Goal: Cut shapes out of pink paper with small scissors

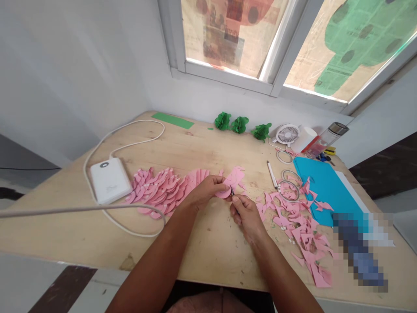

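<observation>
In the middle of the table, my left hand (211,188) pinches a pink paper piece (224,193) with a rounded edge. My right hand (243,213) is closed around a small pair of scissors (232,191); its dark blades meet the paper, while the handles are mostly hidden by my fingers. Just beyond, more pink paper (237,174) lies near the blades. To the left of my left hand spreads a pile of cut pink paper shapes (163,187), overlapping in rows. Pink paper scraps (302,224) are strewn to the right of my right hand.
A white power bank (110,180) with a looping cable sits left. Green paper flowers (239,124) and a green strip (172,120) lie at the back. At right are a small fan (287,134), bottle (325,139), pen (271,174), metal rings (288,191) and blue sheets (329,187).
</observation>
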A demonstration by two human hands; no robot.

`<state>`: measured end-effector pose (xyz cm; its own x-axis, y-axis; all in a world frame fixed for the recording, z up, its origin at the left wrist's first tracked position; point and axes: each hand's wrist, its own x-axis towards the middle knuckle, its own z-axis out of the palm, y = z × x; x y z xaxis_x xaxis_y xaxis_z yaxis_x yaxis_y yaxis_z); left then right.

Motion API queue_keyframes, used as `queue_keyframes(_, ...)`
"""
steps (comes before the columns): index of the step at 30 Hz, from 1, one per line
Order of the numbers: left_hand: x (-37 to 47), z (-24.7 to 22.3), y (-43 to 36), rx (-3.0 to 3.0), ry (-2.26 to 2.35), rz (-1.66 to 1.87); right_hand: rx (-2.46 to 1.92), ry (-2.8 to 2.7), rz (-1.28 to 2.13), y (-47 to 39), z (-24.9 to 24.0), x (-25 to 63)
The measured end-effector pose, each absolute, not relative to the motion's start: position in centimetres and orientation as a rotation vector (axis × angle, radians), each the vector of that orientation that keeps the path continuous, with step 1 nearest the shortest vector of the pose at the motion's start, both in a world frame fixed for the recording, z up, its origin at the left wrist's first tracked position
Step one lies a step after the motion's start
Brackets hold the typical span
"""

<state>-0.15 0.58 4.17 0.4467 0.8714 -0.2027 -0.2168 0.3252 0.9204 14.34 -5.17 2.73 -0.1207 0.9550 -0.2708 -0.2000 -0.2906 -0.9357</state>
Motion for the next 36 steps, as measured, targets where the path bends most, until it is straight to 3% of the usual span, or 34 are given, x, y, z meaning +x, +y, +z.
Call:
queue_keyframes(17,0.0,4.2,0.7,1.01,0.901,0.819,-1.265,-0.985,1.525,-4.9,2.2,14.4)
queue_keyframes(28,0.2,3.7,0.8,1.065,1.021,0.945,-1.257,-1.026,1.47,-4.6,2.0,14.5)
queue_keyframes(36,0.9,4.2,0.8,0.735,1.007,1.178,-1.233,-0.959,1.491,-4.4,1.9,14.6)
